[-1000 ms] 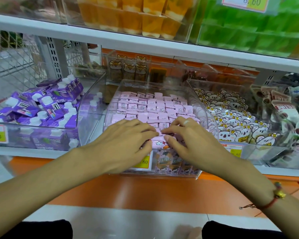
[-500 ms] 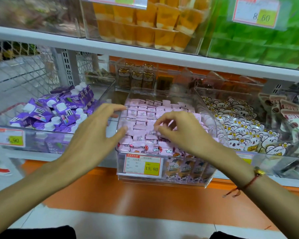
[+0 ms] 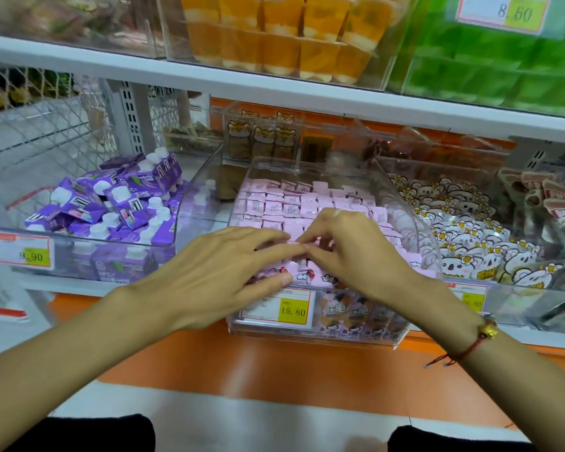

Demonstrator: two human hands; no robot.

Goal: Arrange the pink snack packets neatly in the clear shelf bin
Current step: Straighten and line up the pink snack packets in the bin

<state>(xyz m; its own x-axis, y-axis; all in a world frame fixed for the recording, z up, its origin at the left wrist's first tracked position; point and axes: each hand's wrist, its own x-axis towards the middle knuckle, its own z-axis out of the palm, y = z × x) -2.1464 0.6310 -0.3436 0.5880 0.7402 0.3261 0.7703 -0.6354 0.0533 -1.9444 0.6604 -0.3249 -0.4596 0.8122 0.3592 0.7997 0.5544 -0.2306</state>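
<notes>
Since half a second ago, left hand (image 3: 209,275) has swung in from the bin's left wall and now lies over the front rows of pink snack packets (image 3: 284,207), meeting the right hand (image 3: 349,252) at mid-bin.

Packets fill the clear shelf bin (image 3: 418,223) in rows: back rows lie beyond both hands, front rows directly beneath them. Left hand: fingers straight, spread flat on the front packets, thumb down at the bin's front lip; holds nothing. Right hand: fingers bent, tips (image 3: 302,247) pressed down among the packets just beside the left fingertips; whether they pinch a packet, cannot tell. A red cord bracelet (image 3: 470,345) sits on the right wrist.

Below the hands, on the bin front: yellow price tag (image 3: 292,309) reading 15.80. Left of the left hand, a bin of purple drink pouches (image 3: 118,207). Right of the right hand, a bin of koala-print packets (image 3: 470,249). Above, beyond both hands, orange jelly cups (image 3: 281,37) on the upper shelf.
</notes>
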